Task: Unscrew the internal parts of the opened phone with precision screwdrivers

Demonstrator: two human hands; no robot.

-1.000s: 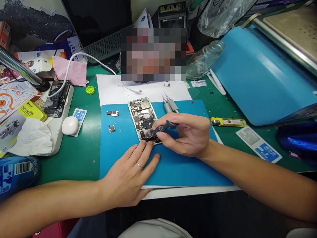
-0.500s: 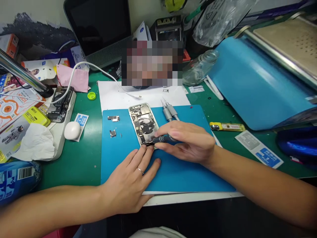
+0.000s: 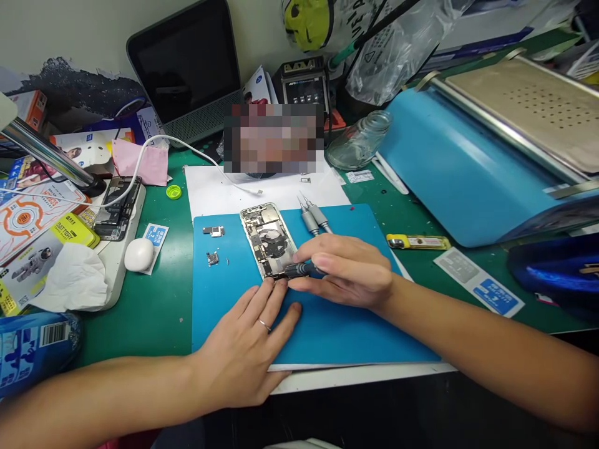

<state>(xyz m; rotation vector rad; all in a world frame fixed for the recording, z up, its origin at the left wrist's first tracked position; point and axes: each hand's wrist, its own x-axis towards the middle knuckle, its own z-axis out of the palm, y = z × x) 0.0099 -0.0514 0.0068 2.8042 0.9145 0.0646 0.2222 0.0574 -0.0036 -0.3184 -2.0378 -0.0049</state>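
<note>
An opened phone (image 3: 276, 243), its inner parts bare, lies on a blue mat (image 3: 219, 305). My left hand (image 3: 248, 340), a ring on one finger, rests on the mat with its fingers stretched out and their tips at the phone's lower edge. From the right, my right hand (image 3: 350, 271) grips a dark screwdriver (image 3: 302, 269) with grey bands, held low and slanted over the phone's bottom end. Its tip is hard to make out. Left of the phone are a small metal part (image 3: 214, 231) and a small circuit piece (image 3: 212, 258).
Two grey pen-like tools (image 3: 314, 215) lie beyond my right hand. A yellow cutter (image 3: 418, 242) and a large blue machine (image 3: 444, 162) are to the right. To the left stand a white earbud case (image 3: 139, 254) and another opened phone (image 3: 116, 209). A glass jar (image 3: 358, 140) lies behind.
The camera view has shifted slightly, so the background sits lower and the right side moves left. Both hands keep nearly the same places at the phone, the screwdriver still held.
</note>
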